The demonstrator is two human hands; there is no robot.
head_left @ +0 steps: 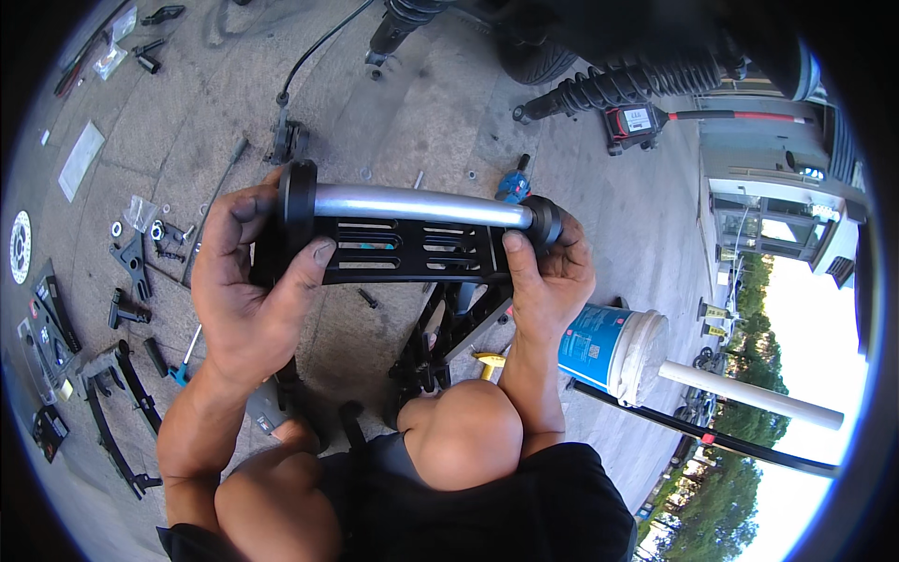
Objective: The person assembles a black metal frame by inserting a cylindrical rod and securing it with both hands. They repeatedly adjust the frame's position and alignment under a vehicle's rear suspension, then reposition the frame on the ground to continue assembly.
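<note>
In front of my knees I hold up a black slotted metal bracket by its two ends. A silver metal tube lies along its far edge, with a round black end piece at each end. My left hand is closed around the left end, thumb on the bracket and fingers behind the larger round end piece. Closed on the right end, my right hand has its thumb against the bracket beside the smaller round end piece. The fingers behind the part are partly hidden.
Bolts, washers and black brackets lie on the concrete floor at left. Shock absorbers hang at the top, near a red floor jack. A blue-and-white bucket stands at right. Below the bracket is a black metal frame.
</note>
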